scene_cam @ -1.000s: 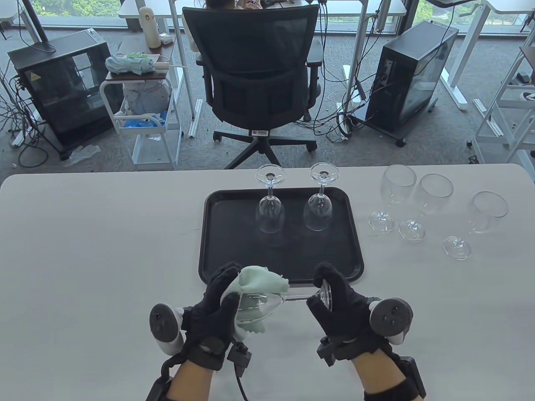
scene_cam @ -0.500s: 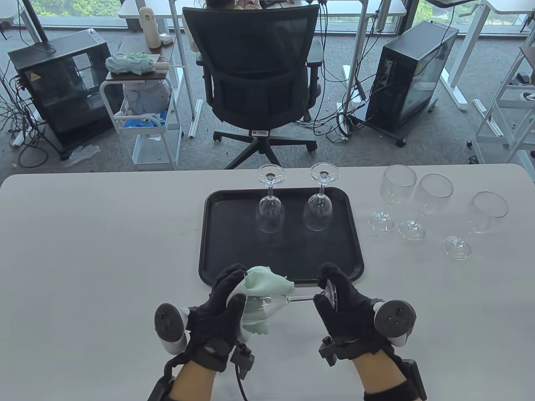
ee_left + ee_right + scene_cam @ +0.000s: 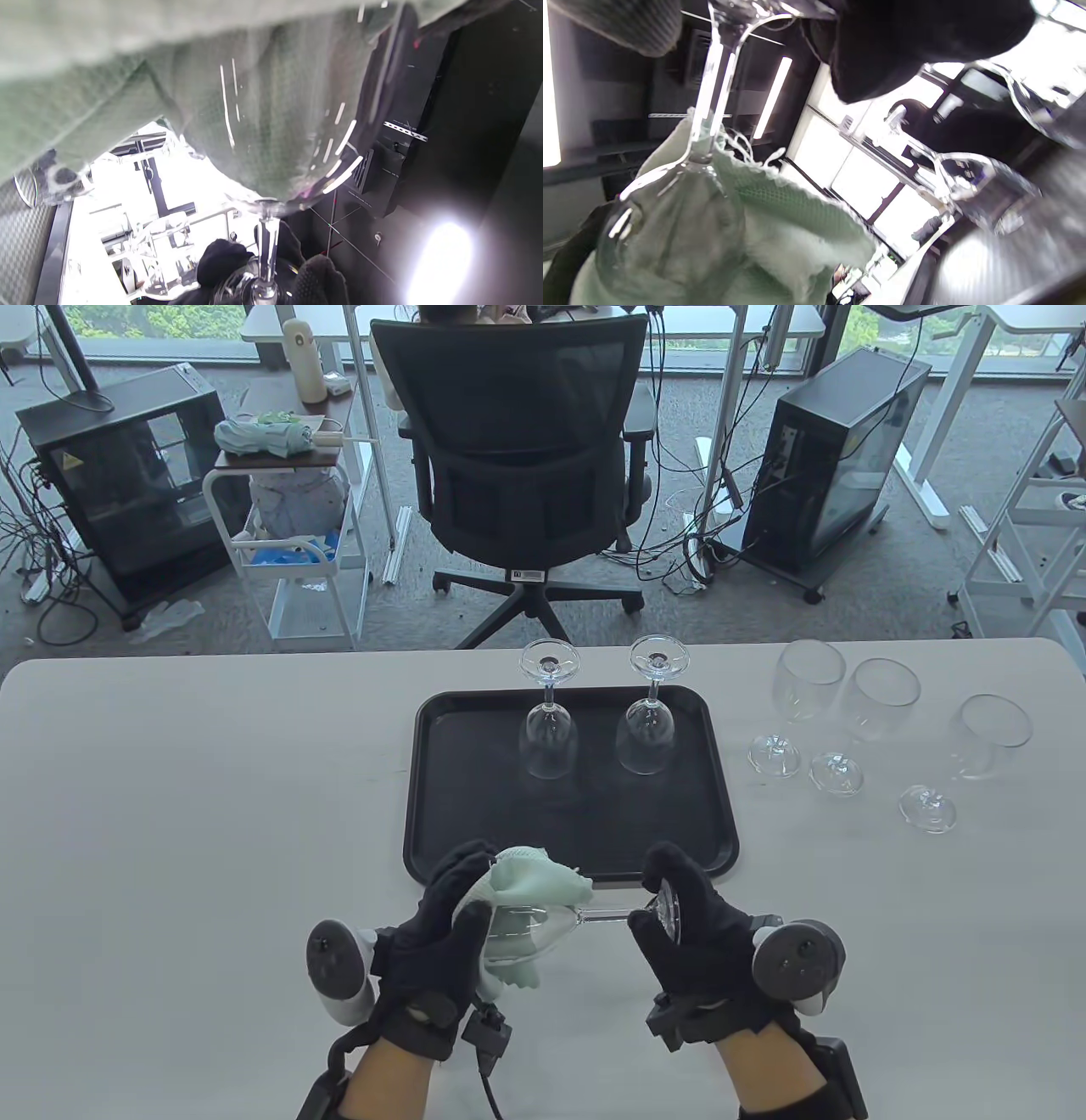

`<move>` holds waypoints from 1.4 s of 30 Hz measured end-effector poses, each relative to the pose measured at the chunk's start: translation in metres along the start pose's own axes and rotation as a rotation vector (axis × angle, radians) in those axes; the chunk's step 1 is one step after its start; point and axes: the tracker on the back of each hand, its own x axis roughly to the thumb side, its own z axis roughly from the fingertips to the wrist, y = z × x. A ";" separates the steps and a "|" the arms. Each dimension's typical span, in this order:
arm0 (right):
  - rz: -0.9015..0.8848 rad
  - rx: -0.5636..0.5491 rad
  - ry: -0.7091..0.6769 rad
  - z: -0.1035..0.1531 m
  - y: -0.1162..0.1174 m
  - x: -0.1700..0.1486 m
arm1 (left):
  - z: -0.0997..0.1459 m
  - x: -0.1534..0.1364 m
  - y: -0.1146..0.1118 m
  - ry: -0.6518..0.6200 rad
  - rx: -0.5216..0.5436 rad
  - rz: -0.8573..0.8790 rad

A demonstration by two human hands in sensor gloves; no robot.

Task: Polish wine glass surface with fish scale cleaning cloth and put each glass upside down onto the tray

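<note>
A wine glass (image 3: 560, 918) is held sideways above the near edge of the desk (image 3: 170, 780), just in front of the black tray (image 3: 433, 814), with its bowl toward the left and its foot toward the right. The left hand (image 3: 433, 937) cups the bowl through a pale green cloth (image 3: 530, 882), its fingers (image 3: 454, 874) curled round the far side of the bowl and the thumb on the near side, so the cloth lies wrapped between glove and glass. In the left wrist view the cloth (image 3: 85, 84) covers most of the bowl and shows through the clear wall, with the stem running down to the other hand's fingertips. The right hand (image 3: 691, 929) grips the round foot of the glass, fingers over its top edge and thumb under it; the right wrist view shows the stem (image 3: 712, 80) leading from that hand into the cloth-wrapped bowl. On the tray two glasses stand upside down side by side toward its far edge, the left one (image 3: 549, 717) and the right one (image 3: 652, 711), rims on the tray and feet up, apart from each other. To the right of the tray three more glasses (image 3: 882, 729) stand upright on the desk. Beyond the desk is an office chair (image 3: 517, 466).
</note>
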 end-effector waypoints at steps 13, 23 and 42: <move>-0.015 0.005 -0.001 -0.001 0.001 -0.001 | 0.000 -0.002 0.001 0.005 0.005 0.012; 0.254 -0.069 -0.274 -0.001 -0.003 0.010 | 0.001 -0.008 0.002 0.101 -0.008 0.093; 0.084 -0.010 -0.028 0.002 0.002 0.001 | 0.003 -0.005 0.000 0.006 0.035 -0.002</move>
